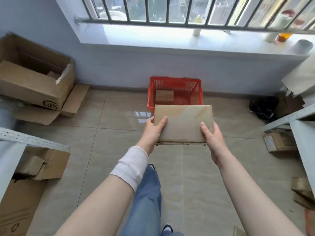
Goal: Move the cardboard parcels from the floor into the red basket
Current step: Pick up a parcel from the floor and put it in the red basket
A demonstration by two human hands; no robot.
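Observation:
I hold a flat cardboard parcel (183, 122) in the air in front of me with both hands. My left hand (154, 129) grips its left edge, thumb on top. My right hand (212, 136) grips its right edge, thumb on top as well. The red basket (196, 82) stands on the floor against the wall under the window, just beyond the parcel, whose far edge hides the basket's near rim. A smaller cardboard parcel (164, 96) lies inside the basket at its left side.
Open cardboard boxes (32, 79) stand at the left wall. More boxes (35, 166) sit under a grey shelf at lower left. Small parcels (279, 141) lie by a shelf at right, and a black bag (263, 106) sits in the right corner. My legs (148, 193) are below.

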